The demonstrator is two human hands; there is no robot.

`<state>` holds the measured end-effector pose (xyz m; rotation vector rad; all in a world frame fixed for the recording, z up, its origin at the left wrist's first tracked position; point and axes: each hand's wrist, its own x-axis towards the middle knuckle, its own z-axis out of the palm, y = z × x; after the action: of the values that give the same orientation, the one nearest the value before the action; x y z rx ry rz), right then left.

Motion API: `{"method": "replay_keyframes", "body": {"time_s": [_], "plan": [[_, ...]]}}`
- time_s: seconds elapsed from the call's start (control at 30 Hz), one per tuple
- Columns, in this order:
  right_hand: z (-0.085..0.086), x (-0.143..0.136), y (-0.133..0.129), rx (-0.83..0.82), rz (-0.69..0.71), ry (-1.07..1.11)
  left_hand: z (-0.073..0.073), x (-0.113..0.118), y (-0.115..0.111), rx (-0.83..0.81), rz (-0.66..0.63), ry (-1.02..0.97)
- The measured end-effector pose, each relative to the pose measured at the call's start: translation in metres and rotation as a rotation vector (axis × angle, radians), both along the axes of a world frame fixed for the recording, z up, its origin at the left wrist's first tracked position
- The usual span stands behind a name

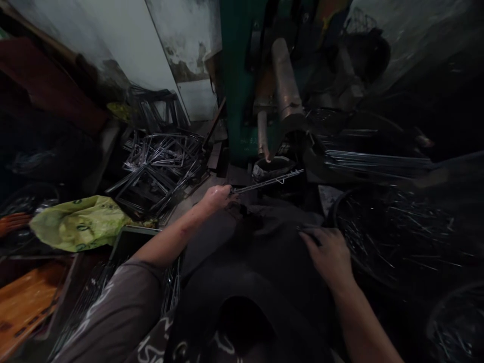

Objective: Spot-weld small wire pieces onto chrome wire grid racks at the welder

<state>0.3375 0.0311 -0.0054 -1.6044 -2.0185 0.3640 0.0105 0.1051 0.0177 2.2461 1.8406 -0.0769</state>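
Note:
My left hand (220, 196) is closed round one end of a thin metal wire frame (270, 182). The frame points out to the right, seen nearly edge-on, with short cross pieces near its far end. Just beyond it are the copper-coloured electrode tip (266, 155) of a machine and a dark, pale-rimmed block (274, 168). Lower down, my right hand (330, 249) is over the dark cloth on my lap, thumb and fingers drawn together. Whatever is between those fingertips is too dark and small to name.
A green machine (238, 91) with a thick metal arm (286, 75) stands ahead. Bent wire frames (159, 156) are heaped left, near a yellow-green bag (81, 224) and an orange crate (32, 297). On the right, a dark basin (336, 201) contains loose wires. Another person's hand (15, 222) shows far left.

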Motion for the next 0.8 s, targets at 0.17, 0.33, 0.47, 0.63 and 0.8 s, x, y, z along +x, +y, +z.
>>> {"method": "replay_keyframes", "body": {"time_s": [0.17,0.33,0.47,0.63,0.8], "plan": [[0.026,-0.021,0.018,-0.35,-0.27,0.445,0.008,0.012,0.01,-0.022,0.017,-0.016],[0.033,-0.101,0.056,-0.671,-0.352,1.25,0.021,0.033,0.016,0.003,-0.008,-0.095],[0.023,-0.142,0.075,-0.645,-0.301,1.475,0.022,0.04,0.015,0.027,-0.031,-0.205],[0.016,-0.15,0.075,-0.624,-0.286,1.556,0.018,0.04,0.016,0.04,0.003,-0.293],[0.018,-0.151,0.074,-0.666,-0.298,1.609,0.02,0.043,0.017,0.041,0.026,-0.298]]}}
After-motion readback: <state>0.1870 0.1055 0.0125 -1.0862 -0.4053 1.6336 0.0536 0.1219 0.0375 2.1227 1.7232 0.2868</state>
